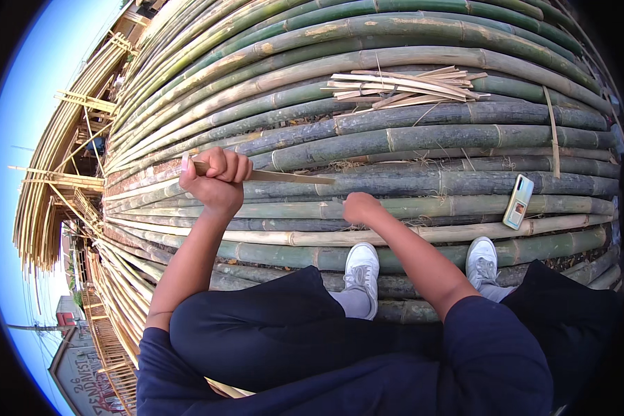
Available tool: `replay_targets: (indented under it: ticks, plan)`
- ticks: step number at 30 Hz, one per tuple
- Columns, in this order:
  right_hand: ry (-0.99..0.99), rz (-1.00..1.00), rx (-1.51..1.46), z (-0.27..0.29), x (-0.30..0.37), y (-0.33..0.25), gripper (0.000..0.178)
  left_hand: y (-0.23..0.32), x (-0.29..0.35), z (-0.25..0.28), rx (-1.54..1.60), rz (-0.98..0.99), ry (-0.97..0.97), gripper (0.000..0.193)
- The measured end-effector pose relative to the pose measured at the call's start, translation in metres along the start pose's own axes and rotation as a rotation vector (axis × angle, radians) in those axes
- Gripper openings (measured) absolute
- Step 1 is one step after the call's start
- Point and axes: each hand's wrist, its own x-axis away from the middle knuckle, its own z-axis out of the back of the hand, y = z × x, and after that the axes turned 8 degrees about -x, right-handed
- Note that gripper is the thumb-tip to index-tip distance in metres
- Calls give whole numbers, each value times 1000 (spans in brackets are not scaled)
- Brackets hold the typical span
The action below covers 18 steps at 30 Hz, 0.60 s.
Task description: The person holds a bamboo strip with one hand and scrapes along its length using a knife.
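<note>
Head view is showing the left hand (215, 182) wrapping its fingers tight around a thin pale bamboo strip (284, 176), likely to keep it steady. That strip is lying sideways, long way left to right, its far tip pointing right, just above the big pile of green bamboo poles (430, 139). Right of the strip, the right hand (360, 206) is curling shut, holding nothing I can see. Farther right, a flat phone (518, 201) is resting on the poles.

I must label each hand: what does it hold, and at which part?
The left hand grips a thin bamboo strip near its left end. The right hand is a closed fist; whether it holds anything cannot be told.
</note>
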Motion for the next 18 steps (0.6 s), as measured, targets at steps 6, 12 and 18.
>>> replay_targets:
  ticks: [6, 12, 18]
  plan:
    - [266, 294, -228, 79, 46, -71, 29, 1, 0, 2, 3, 43, 63, 49]
    - [261, 510, -357, 9, 21, -67, 30, 0, 2, -3, 0, 38, 34, 52]
    - [313, 328, -264, -10, -30, -16, 28, 0, 0, -3, 19, 40, 1, 49]
